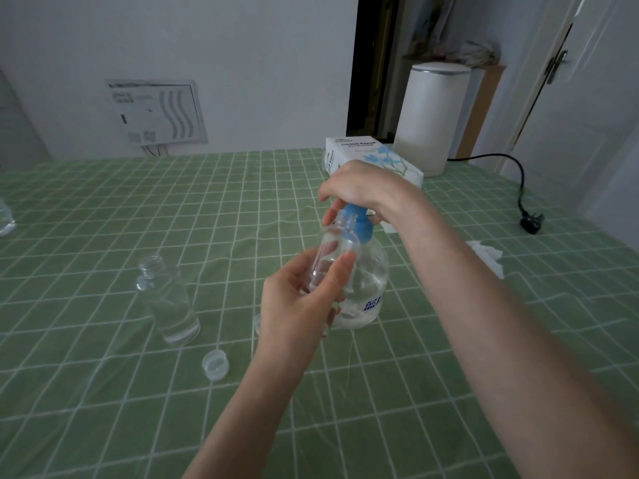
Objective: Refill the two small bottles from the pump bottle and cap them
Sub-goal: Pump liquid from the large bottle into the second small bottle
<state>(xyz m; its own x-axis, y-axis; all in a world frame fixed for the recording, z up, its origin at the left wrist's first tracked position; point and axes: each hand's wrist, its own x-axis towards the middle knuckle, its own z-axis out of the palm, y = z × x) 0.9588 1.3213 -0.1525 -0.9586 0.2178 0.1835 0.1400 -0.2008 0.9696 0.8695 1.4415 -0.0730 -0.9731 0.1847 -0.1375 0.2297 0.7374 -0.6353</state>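
My left hand [301, 305] grips a small clear bottle [333, 250], uncapped, held tilted with its mouth right under the blue nozzle. My right hand [359, 191] rests on top of the blue pump head [359, 221] of the clear pump bottle [370, 281], fingers curled round it. The pump bottle stands on the green checked tablecloth [103, 392]. A second small clear bottle [169, 299] stands open to the left, partly filled with clear liquid. A clear cap [216, 365] lies in front of it. Another cap [257, 323] peeks out behind my left wrist.
A tissue box [377, 157] sits behind my right hand, a white cylindrical appliance [432, 119] beyond it with a black cord and plug [532, 221]. Crumpled tissue [487, 254] lies at right. A clear object [5, 216] shows at the left edge.
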